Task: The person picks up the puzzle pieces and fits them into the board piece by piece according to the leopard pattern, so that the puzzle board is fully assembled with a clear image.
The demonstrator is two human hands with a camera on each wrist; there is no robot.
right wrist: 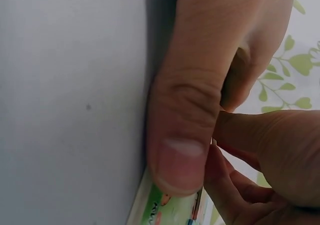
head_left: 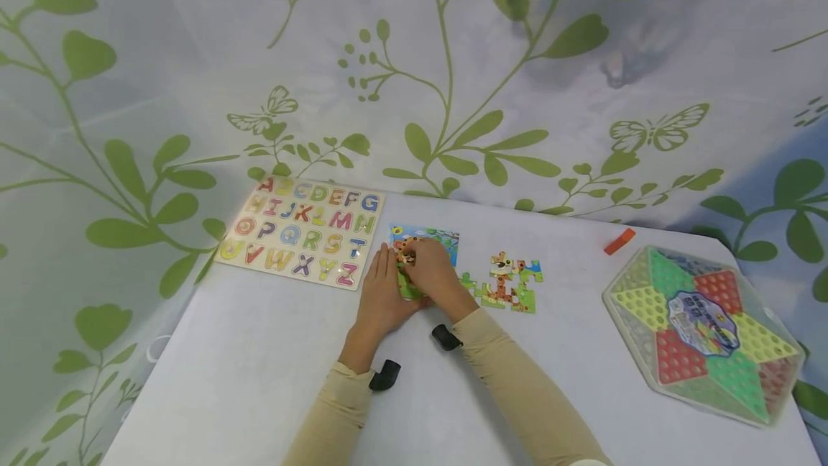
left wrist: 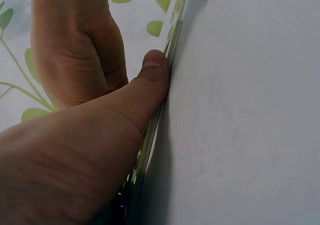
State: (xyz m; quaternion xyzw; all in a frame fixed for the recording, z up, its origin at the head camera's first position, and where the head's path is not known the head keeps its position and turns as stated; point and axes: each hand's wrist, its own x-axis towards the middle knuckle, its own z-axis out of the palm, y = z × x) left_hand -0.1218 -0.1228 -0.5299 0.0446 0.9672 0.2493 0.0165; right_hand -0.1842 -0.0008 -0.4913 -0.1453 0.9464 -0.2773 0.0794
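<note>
A jigsaw puzzle board [head_left: 446, 239] with a picture of an orange spotted animal lies in the middle of the table. My left hand [head_left: 380, 299] rests against it, straight fingers along its left side and thumb pressed along the front edge; both wrist views show this thumb [left wrist: 150, 80] on the edge. Over the board, my right hand [head_left: 435, 273] pinches a small puzzle piece [head_left: 409, 259], mostly hidden by the fingers. To the right, several joined puzzle pieces [head_left: 501, 283] show a spotted animal with a white muzzle. Other pieces lie beside them.
An alphabet board [head_left: 300, 230] with colorful letters lies at the back left. A hexagonal star-patterned game board [head_left: 701, 329] stands on the right, with a small orange-red object [head_left: 619, 241] behind it. Leaf-patterned cloth rises at the table's back edge.
</note>
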